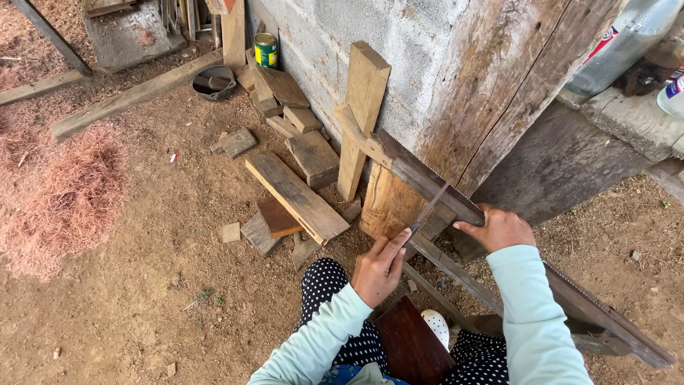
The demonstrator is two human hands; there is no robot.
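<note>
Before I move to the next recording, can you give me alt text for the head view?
A seated person's left hand holds a thin file against the toothed edge of a long saw blade, while the right hand steadies the blade. The saw leans on a plank by a block wall, with wood scraps on the dirt ground.

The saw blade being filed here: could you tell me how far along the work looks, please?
Done: the saw blade is propped, teeth up, against a wooden board. In hand: the left hand holds a file against the teeth; the right hand steadies the blade. Left: which teeth are sharpened cannot be told.
</note>
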